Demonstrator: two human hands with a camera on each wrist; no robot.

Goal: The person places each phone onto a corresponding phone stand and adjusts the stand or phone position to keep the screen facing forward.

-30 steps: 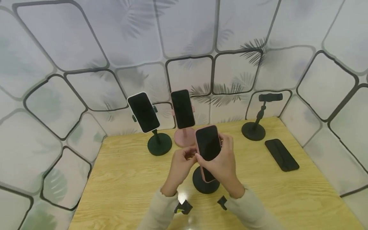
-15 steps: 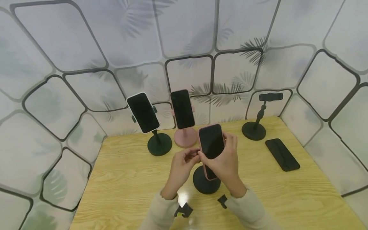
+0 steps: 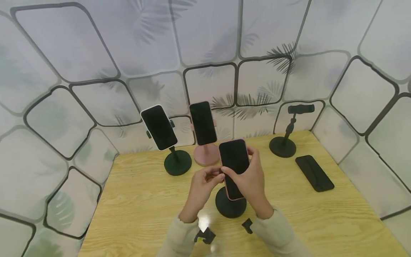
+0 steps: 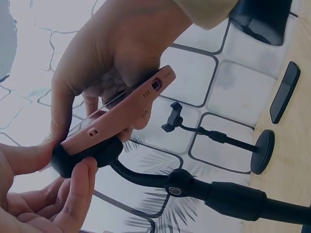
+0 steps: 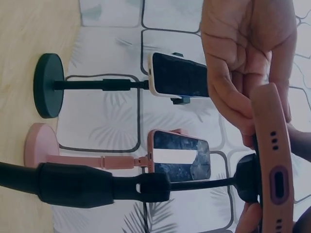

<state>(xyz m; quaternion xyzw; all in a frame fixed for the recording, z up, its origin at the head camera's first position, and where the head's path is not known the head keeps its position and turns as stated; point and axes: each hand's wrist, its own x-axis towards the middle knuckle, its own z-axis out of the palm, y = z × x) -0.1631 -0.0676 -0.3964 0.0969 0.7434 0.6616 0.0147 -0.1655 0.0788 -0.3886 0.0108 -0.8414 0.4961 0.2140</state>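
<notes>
Since the frame half a second earlier, the pink-cased phone [image 3: 233,155] has shifted slightly toward the left hand [image 3: 203,182]. It sits tilted above the base of the black stand [image 3: 230,207], against the black clamp [image 4: 108,151]; full seating cannot be determined. Right hand [image 3: 252,180]: grips the phone, thumb across the screen. Left thumb and finger pinch the clamp. A flat black phone-shaped item [image 3: 314,173] lies on the table [image 3: 138,210], near a second black stand [image 3: 282,146].

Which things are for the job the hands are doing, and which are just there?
Job, it seems: left hand, right hand, held pink-cased phone, near black stand.
Just there: green stand with white-rimmed phone, pink stand with pink-rimmed phone, far black stand, flat-lying black phone.
</notes>
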